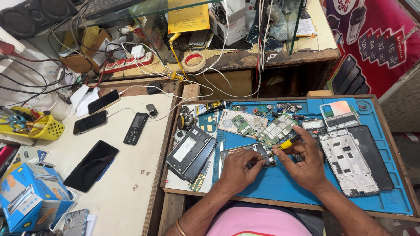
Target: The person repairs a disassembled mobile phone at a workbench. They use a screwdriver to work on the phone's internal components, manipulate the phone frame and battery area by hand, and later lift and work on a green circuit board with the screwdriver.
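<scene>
Both hands are down on the blue work mat (280, 183), busy with an opened phone (249, 154). The left hand (236, 171) has its fingers curled over the near edge of that phone, pinning it flat against the mat. The right hand (304, 165) pinches a small yellow-handled screwdriver (288, 142) between thumb and fingertips, so that grip is closed tight around the handle. The tip points down toward the phone's right end, just beside the left hand's fingertips. I honestly can't tell if the tip is actually touching a screw, it's too small to see.

Just above the screwdriver grip lies a green circuit board (276, 129), and next to that, further left, a pale phone frame with another board (242, 123) on it. Right of the right hand sits a bare silver phone chassis (348, 162), lying partly over a black panel (376, 157). Left of the left hand there's a black phone back shell (190, 152), tilted, at the mat's edge. Well off to the left, on the white table (127, 192), are several dark phones, including a small keypad phone (136, 128).
</scene>
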